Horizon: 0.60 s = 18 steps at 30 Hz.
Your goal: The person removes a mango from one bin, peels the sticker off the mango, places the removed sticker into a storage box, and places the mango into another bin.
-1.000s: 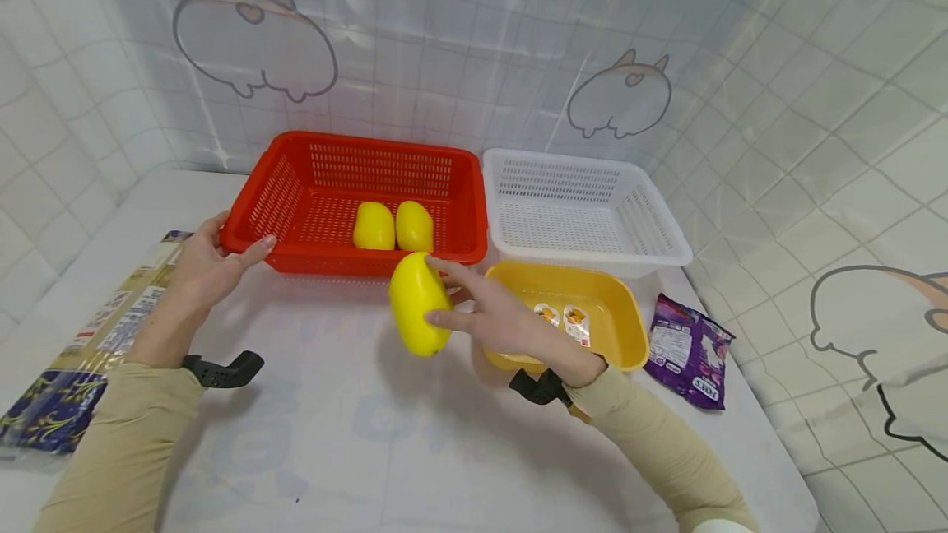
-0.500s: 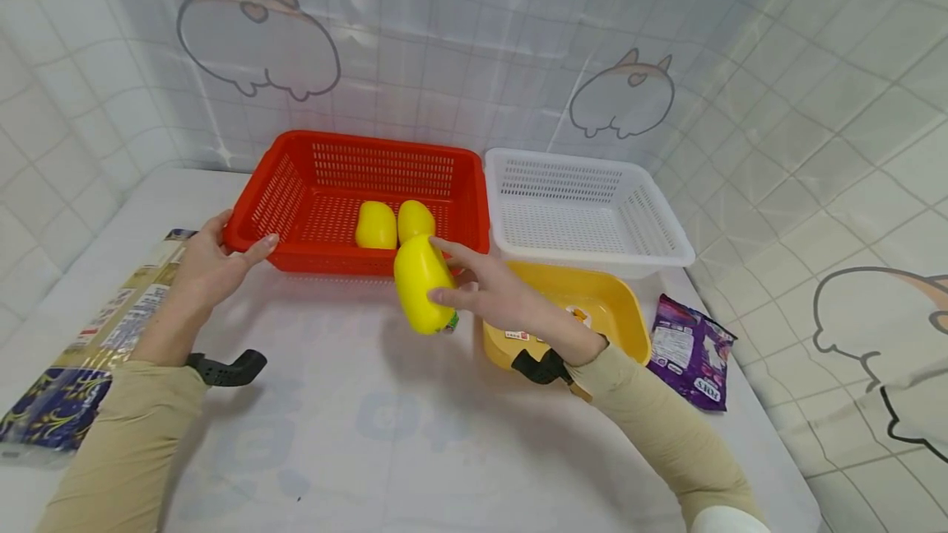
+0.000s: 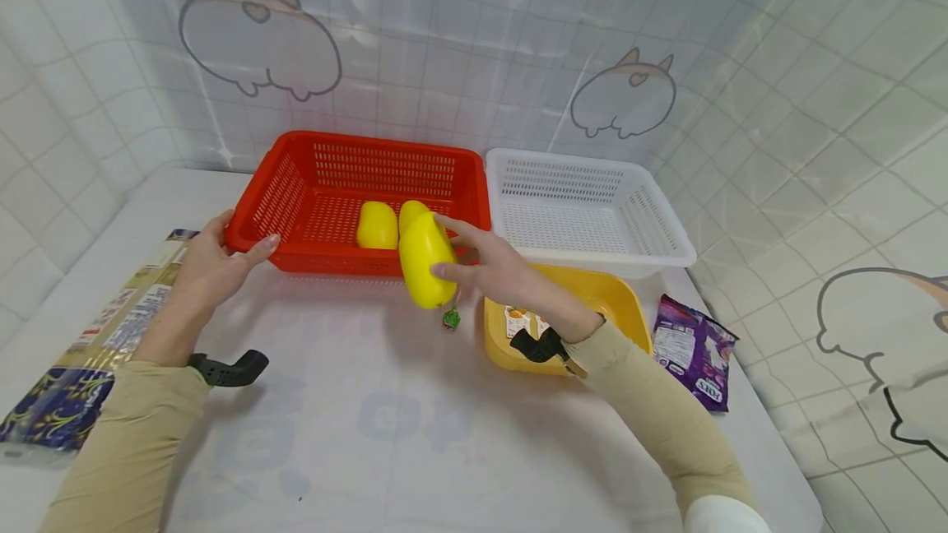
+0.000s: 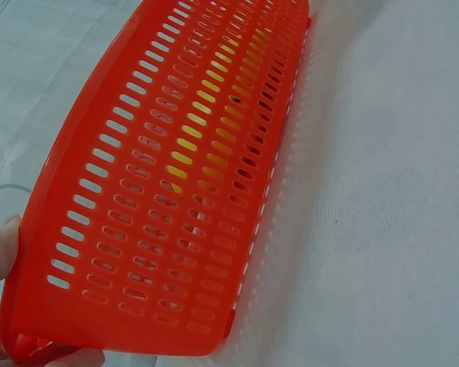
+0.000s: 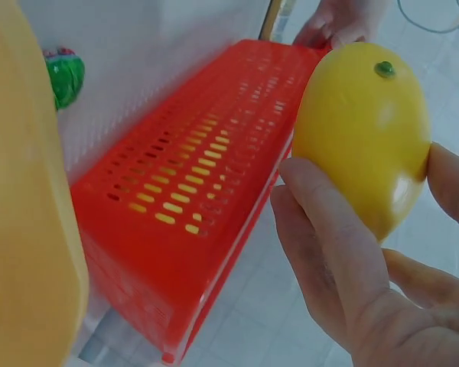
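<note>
My right hand [image 3: 504, 271] holds a smooth yellow mango [image 3: 428, 261] between thumb and fingers, up at the front rim of the red basket [image 3: 326, 257]. In the right wrist view, the held mango [image 5: 363, 138] shows a green stem nub, with fingers on one side and the thumb on the other. Two more mangoes lie inside the basket: one [image 3: 378, 226] in plain sight, the other [image 3: 411, 210] partly hidden behind the held one. At the basket's front left corner, my left hand [image 3: 215, 266] grips the rim, the thumb over the front edge.
A yellow tub [image 3: 638, 315] with fruit stickers stands beneath my right forearm. Behind it is a white basket [image 3: 563, 229]. A purple snack packet [image 3: 692, 352] lies to the right, a long gold-and-blue packet [image 3: 111, 327] to the left. A small green-wrapped item [image 3: 450, 318] lies below the held mango.
My right hand has carried the mango away from me, up over the red basket's front edge. The small green item has come into view below it. My left hand stays on the rim.
</note>
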Each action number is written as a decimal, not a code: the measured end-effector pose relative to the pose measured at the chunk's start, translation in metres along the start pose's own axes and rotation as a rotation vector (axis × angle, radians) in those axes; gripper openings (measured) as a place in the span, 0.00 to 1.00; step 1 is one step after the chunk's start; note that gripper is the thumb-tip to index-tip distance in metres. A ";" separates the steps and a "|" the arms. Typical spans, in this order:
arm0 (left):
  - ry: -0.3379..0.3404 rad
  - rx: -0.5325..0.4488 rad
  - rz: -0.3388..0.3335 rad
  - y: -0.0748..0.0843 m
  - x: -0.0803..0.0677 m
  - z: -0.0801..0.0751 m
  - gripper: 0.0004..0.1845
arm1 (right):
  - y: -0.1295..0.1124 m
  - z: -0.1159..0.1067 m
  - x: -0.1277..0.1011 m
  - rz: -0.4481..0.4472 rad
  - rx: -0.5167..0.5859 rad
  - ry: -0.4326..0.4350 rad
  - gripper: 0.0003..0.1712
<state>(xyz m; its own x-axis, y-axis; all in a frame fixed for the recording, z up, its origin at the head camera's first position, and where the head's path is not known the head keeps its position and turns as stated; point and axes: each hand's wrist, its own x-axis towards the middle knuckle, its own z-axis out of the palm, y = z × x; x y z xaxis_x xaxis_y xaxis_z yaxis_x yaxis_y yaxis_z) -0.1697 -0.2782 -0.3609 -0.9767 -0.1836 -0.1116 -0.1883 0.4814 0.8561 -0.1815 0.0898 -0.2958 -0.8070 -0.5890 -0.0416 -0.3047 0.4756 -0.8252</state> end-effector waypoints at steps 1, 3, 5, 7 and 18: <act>-0.001 -0.001 0.001 0.000 0.000 0.000 0.58 | 0.000 -0.001 0.002 0.004 -0.013 0.008 0.41; -0.002 -0.002 0.004 0.000 0.000 0.000 0.58 | -0.001 -0.004 0.005 0.016 -0.026 0.018 0.41; -0.002 -0.002 0.007 0.000 0.000 0.000 0.58 | -0.002 -0.008 0.007 0.026 -0.031 0.021 0.40; -0.002 -0.002 0.009 0.000 0.000 0.000 0.58 | -0.004 -0.011 0.011 0.035 -0.029 0.022 0.40; 0.000 0.001 -0.001 0.000 0.000 0.000 0.59 | -0.011 -0.028 0.033 0.080 -0.019 0.016 0.43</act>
<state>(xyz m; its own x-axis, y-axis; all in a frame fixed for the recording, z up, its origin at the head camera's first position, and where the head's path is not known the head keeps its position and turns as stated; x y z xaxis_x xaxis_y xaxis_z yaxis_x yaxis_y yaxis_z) -0.1699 -0.2786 -0.3610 -0.9764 -0.1844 -0.1123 -0.1894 0.4819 0.8555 -0.2191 0.0831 -0.2728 -0.8372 -0.5381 -0.0975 -0.2484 0.5329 -0.8089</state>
